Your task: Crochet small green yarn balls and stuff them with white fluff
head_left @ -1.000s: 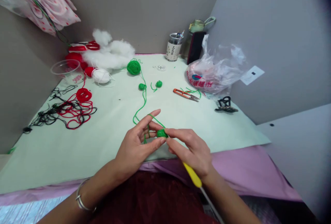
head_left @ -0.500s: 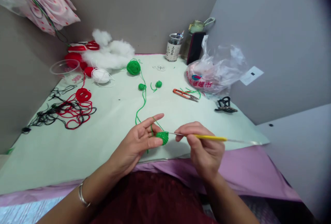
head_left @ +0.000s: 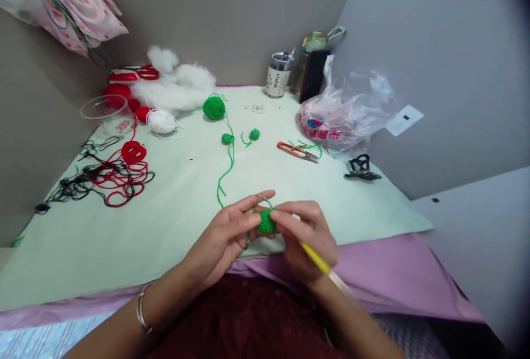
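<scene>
Between thumb and fingers, my left hand point(head_left: 232, 225) holds a small green crocheted piece point(head_left: 266, 222) close to the table's front edge. Green yarn point(head_left: 222, 179) runs up the table from that hand, and a strand passes over its raised index finger. My right hand point(head_left: 308, 235) grips a crochet hook point(head_left: 315, 258) with a yellow handle, its back end slanting down to the right. The right fingertips touch the piece's right side and hide the hook's tip. Two small green crocheted balls, one left point(head_left: 227, 138) and one right point(head_left: 254, 134), lie beyond my hands.
A green yarn ball point(head_left: 214, 107) rests at the back, beside white stuffing point(head_left: 174, 88). Orange thread snips point(head_left: 297, 152) and a black claw clip point(head_left: 362, 168) lie right, before a plastic bag point(head_left: 343, 116). Tangled black and red yarn point(head_left: 111, 174) covers the left. A pen jar point(head_left: 278, 75) stands behind.
My right hand has moved left and in against the crocheted piece, and the hook has swung from nearly level to slanting downward. My left hand has shifted slightly right with the piece.
</scene>
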{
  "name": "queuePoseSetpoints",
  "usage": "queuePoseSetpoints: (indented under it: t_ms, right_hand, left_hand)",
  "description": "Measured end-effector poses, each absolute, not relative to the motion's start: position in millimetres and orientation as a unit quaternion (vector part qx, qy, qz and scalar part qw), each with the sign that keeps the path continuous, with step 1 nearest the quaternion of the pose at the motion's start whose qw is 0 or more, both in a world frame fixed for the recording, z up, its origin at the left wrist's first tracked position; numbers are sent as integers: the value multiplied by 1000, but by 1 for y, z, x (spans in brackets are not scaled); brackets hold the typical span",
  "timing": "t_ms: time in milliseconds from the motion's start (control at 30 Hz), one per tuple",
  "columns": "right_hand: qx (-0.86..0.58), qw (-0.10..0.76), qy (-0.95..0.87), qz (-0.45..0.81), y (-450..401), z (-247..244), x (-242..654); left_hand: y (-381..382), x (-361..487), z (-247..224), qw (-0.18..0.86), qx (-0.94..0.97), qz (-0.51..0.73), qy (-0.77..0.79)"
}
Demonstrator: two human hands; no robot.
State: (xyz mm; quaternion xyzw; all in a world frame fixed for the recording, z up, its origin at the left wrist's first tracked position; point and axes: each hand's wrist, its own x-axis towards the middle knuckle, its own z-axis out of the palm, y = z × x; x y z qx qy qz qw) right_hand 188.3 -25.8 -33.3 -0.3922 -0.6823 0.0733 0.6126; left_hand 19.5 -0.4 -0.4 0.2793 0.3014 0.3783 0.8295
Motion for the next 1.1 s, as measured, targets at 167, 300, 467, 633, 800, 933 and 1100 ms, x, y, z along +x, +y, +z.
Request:
queuePoseSetpoints:
  t_ms: [167, 300, 467, 633, 800, 933, 1100]
  right_hand:
    - [-391, 702, -489, 341, -15, -17, 191]
    - [-369, 669, -476, 436, -15, -14, 189]
    - [-397, 641, -544, 368, -17, -19, 185]
    - [-384, 630, -493, 461, -14, -25, 195]
    - [-367, 612, -503, 487, -13, -21, 203]
    - [-369, 596, -547, 457, -14, -16, 205]
    - [-384, 572, -584, 429, -16, -10, 208]
  left_hand:
    - [8, 10, 3, 835, 271, 384, 286]
    - [7, 11, -2, 794, 343, 403, 298]
    - [5, 12, -6, 719, 447, 401, 350]
    - [7, 11, 0, 665, 500, 400, 384]
    - [7, 10, 2, 645, 525, 395, 390]
    - [7, 8, 2, 625, 548, 394, 393]
    - [5, 6, 2, 575, 595, 390, 404]
